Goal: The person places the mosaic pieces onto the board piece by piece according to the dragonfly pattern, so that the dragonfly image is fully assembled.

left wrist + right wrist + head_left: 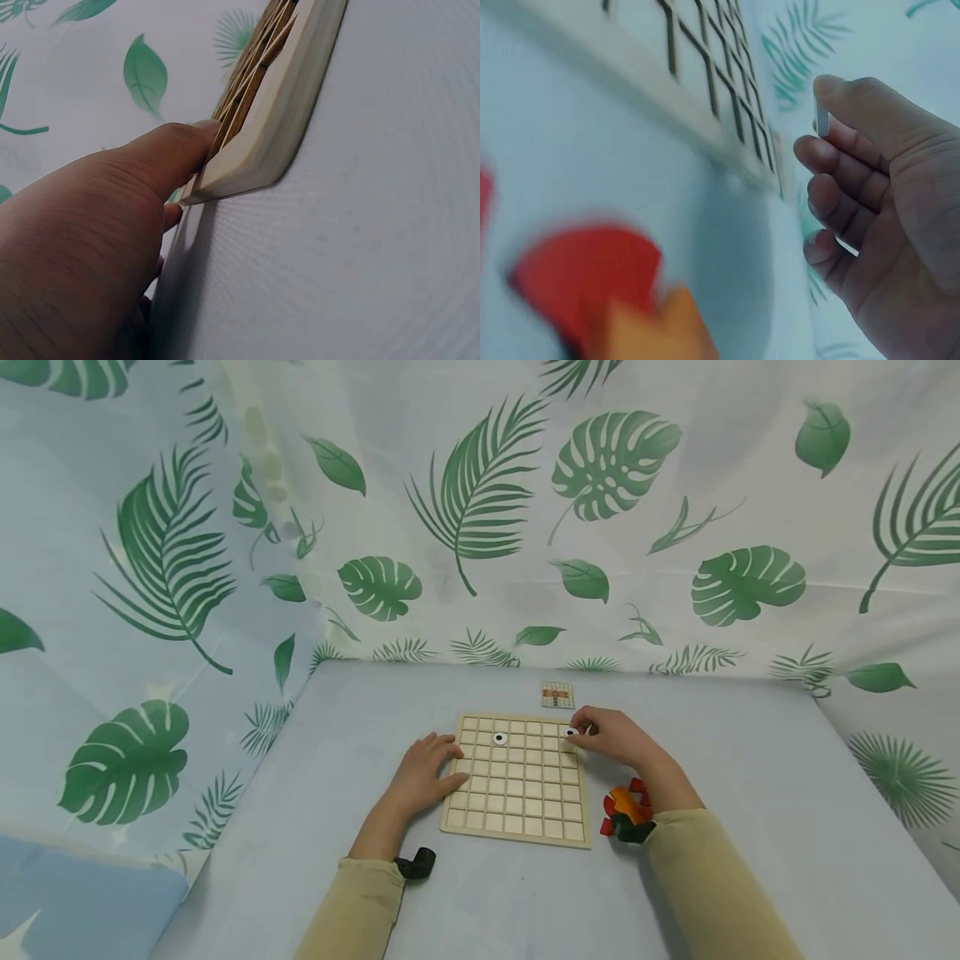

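Observation:
A pale wooden grid board lies flat on the table. My left hand rests at its left edge, fingers spread; the left wrist view shows the thumb lying on the rim. Above the board's far right corner, my right hand pinches a small white disc with a black dot between thumb and fingertips. The right wrist view shows this disc edge-on. A matching eye-like disc sits on the board toward the far left.
Red and orange pieces lie in a pile right of the board, beside my right wrist. A small square card with a printed grid picture lies behind the board. Leaf-patterned cloth hangs along the back and left.

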A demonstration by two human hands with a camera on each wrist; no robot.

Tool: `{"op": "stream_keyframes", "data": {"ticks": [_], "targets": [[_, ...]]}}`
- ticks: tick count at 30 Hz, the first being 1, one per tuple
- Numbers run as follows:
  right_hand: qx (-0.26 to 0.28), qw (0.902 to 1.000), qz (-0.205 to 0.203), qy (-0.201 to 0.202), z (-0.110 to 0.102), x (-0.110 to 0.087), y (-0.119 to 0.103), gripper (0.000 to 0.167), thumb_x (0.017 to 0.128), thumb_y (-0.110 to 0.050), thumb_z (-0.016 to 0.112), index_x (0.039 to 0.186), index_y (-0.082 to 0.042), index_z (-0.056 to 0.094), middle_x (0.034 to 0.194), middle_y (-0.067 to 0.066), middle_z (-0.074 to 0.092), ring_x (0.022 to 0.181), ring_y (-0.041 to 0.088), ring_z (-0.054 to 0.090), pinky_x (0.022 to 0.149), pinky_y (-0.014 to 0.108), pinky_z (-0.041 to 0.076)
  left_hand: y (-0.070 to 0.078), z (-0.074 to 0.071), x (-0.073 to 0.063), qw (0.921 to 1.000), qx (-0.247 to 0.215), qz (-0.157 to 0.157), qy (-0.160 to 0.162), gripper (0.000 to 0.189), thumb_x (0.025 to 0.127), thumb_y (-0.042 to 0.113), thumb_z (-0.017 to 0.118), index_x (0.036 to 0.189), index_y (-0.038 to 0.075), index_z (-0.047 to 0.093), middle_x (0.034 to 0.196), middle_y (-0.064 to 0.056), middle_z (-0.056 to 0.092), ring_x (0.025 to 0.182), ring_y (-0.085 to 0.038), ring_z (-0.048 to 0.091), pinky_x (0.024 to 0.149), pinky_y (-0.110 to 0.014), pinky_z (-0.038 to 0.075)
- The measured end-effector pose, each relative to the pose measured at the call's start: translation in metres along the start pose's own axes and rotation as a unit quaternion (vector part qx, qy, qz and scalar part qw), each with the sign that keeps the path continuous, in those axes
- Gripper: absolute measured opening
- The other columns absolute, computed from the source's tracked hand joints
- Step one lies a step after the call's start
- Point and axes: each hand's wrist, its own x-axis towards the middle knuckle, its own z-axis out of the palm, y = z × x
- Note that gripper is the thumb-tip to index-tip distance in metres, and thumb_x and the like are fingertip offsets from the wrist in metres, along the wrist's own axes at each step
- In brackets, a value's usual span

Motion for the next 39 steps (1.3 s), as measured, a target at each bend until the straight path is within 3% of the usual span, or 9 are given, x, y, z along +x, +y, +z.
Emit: {"op": "stream_keyframes", "data": {"ticks": [11,19,26,32,39], "targets": [[0.011,0.9983,-0.057,0.004,0.03,0.026,-0.03,0.022,0.091,-0.031,0.072,0.101,-0.012,0.065,0.102,0.005,0.065,0.086,0.018,0.057,0.076,0.036,0.05,-0.001,0.004,0.0,0.9999,0.0,0.004,0.011,0.034,0.092,0.044,0.068,0.116,0.021,0.061,0.149,-0.007,0.049,0.147,-0.037,0.033,0.124,-0.054,0.021],[0.019,0.9986,-0.048,0.011,0.049,0.036,-0.044,0.026,0.092,-0.035,0.071,0.104,-0.012,0.067,0.107,0.006,0.064,0.094,0.02,0.06,0.082,0.04,0.054,0.0,0.001,-0.001,0.9999,-0.004,0.004,0.011,0.034,0.092,0.044,0.068,0.116,0.021,0.061,0.149,-0.008,0.049,0.147,-0.037,0.032,0.124,-0.054,0.02],[-0.024,0.9993,-0.01,0.027,0.065,0.042,-0.049,0.029,0.092,-0.041,0.069,0.103,-0.015,0.066,0.105,0.003,0.061,0.096,0.02,0.061,0.082,0.038,0.055,0.001,-0.001,0.0,0.9998,0.002,0.011,0.014,0.034,0.092,0.043,0.067,0.117,0.02,0.061,0.149,-0.008,0.049,0.146,-0.038,0.033,0.123,-0.055,0.022],[-0.05,0.9981,-0.005,0.036,0.068,0.043,-0.05,0.033,0.09,-0.045,0.07,0.102,-0.016,0.066,0.104,0.003,0.06,0.094,0.021,0.06,0.08,0.039,0.055,0.001,-0.001,0.0,0.9999,0.002,0.013,0.01,0.034,0.093,0.043,0.067,0.117,0.02,0.06,0.148,-0.008,0.049,0.146,-0.038,0.033,0.123,-0.055,0.022],[-0.017,0.9997,-0.008,0.017,0.065,0.043,-0.047,0.029,0.09,-0.042,0.071,0.103,-0.017,0.064,0.106,0.003,0.059,0.098,0.022,0.059,0.084,0.041,0.053,-0.002,0.001,0.001,0.9999,0.01,0.008,0.009,0.035,0.093,0.045,0.066,0.118,0.021,0.06,0.149,-0.006,0.049,0.147,-0.036,0.033,0.123,-0.054,0.022]]}}
